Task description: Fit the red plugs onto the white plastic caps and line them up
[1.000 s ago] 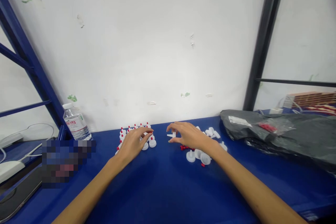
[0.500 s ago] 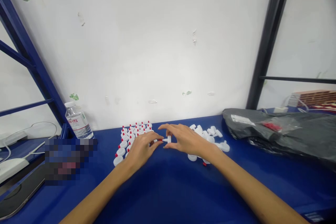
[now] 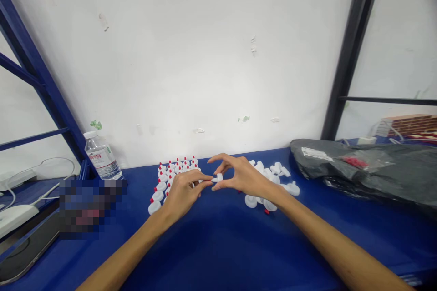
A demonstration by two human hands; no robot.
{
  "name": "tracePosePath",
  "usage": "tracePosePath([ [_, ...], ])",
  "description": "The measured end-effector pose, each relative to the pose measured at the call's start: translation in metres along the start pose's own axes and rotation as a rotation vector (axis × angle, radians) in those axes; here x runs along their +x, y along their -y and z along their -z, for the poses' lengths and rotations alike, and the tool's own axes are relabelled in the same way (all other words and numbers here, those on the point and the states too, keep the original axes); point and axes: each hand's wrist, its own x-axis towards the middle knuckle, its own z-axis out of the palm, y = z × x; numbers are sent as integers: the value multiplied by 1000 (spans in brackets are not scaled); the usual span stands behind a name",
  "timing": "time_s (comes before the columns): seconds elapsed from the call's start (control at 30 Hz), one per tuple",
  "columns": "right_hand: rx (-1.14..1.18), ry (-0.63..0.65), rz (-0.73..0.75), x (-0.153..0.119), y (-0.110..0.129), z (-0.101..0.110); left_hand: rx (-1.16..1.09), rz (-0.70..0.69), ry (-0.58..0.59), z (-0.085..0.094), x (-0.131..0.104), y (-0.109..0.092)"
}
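Both hands meet over the blue table. My right hand (image 3: pixel 244 178) pinches a small white nozzle cap (image 3: pixel 219 177) between thumb and fingers, its tapered tip pointing left. At that tip, the thumb and fingertips of my left hand (image 3: pixel 186 187) are closed; the small red cap they held a moment ago is now mostly hidden by them. To the left stand rows of white nozzle caps with red tips (image 3: pixel 161 186), partly covered by my left hand. Behind my right wrist lies a loose pile of white nozzle caps (image 3: pixel 273 181) without red tips. A loose red cap (image 3: pixel 266 212) lies by the pile.
A water bottle (image 3: pixel 102 157) stands at the back left against the wall. A dark bag (image 3: pixel 358 168) with a clear packet of red pieces (image 3: pixel 355 162) lies at the right. A phone (image 3: pixel 27 252) and white cables are on the left. Blue and black frame posts rise at both sides.
The white nozzle cap has tilted slightly and my right fingers have shifted up a little around it. The red piece at my left fingertips is now less visible.
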Motion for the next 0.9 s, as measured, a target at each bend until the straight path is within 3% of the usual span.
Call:
tracePosePath([
  [0.2,146,-3,-58,0,7,0,-26,-27,48,4,1,-2],
  [0.43,-43,48,-31,-1,14,-3,286,-68,306,31,12,-8],
  [0.67,-428,-63,26,-3,4,4,628,250,598,58,11,1],
  [0.77,-489,-48,63,-3,1,3,689,338,598,59,8,7],
  [0.9,-520,-26,98,-3,3,1,667,350,564,58,5,13],
])
